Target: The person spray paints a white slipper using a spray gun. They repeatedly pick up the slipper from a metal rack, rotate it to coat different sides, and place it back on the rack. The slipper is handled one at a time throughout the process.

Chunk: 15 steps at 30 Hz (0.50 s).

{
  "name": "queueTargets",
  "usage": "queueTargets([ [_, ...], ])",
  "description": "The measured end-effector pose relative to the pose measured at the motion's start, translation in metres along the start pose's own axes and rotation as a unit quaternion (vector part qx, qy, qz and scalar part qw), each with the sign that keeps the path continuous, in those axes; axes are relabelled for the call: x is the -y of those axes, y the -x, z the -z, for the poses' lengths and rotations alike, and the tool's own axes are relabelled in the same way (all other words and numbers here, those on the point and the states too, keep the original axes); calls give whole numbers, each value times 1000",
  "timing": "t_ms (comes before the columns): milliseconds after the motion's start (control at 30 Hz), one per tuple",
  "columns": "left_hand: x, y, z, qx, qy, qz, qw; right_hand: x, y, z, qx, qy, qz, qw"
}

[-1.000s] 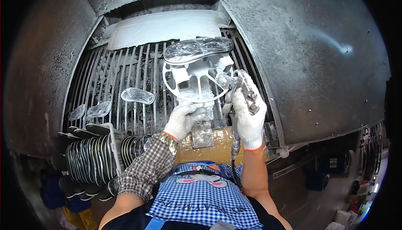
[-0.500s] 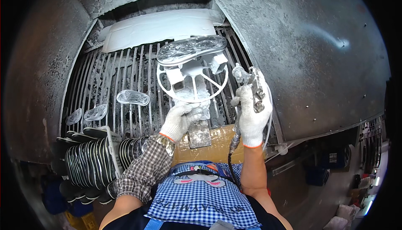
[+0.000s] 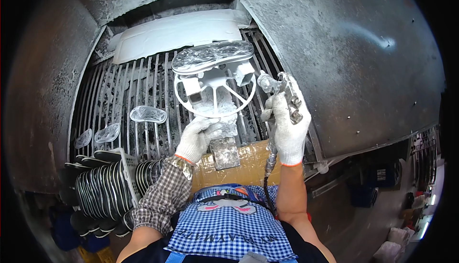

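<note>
My right hand (image 3: 291,129), in a white knit glove, is closed around a metal spray gun (image 3: 268,83) coated in pale residue, its nozzle pointing left. A hose (image 3: 268,172) runs down from the gun. My left hand (image 3: 197,137), also gloved, has its fingers at the near rim of a white spoked wheel (image 3: 215,101) and appears to grip it. On white blocks above the wheel rests a shoe sole (image 3: 213,57) covered in shiny crinkled film. The nozzle is apart from the sole, to its lower right. A crusted metal post (image 3: 226,154) stands beneath the wheel.
Metal bars (image 3: 152,78) form a grate under the wheel. Three film-covered pieces, one a nearer sole (image 3: 148,114), stand at left. Several dark soles (image 3: 103,186) fill a white basket (image 3: 128,172). Metal walls (image 3: 344,71) enclose the sides; brown cardboard (image 3: 205,172) lies in front.
The whole scene has shifted slightly left in view. The spray gun has tilted a little, its nozzle now pointing more to the left. My left hand stays at the wheel's near rim.
</note>
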State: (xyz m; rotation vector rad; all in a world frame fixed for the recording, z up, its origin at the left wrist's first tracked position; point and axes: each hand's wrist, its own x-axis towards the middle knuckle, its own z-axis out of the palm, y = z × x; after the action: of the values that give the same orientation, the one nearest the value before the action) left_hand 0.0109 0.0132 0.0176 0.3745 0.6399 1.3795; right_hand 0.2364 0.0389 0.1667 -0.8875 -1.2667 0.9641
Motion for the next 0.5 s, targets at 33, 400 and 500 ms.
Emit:
queueTargets([
  [33,-3,2,-1,3,2,2,1000,0,0,2,-9,-1,-5,1000],
  [400,-22,7,12,-17,-13,-13,1000,14,0,20,-65,44,7,997],
  [500,-28,5,22,-29,2,-22,999,22,9,21,-47,-22,-22,998],
])
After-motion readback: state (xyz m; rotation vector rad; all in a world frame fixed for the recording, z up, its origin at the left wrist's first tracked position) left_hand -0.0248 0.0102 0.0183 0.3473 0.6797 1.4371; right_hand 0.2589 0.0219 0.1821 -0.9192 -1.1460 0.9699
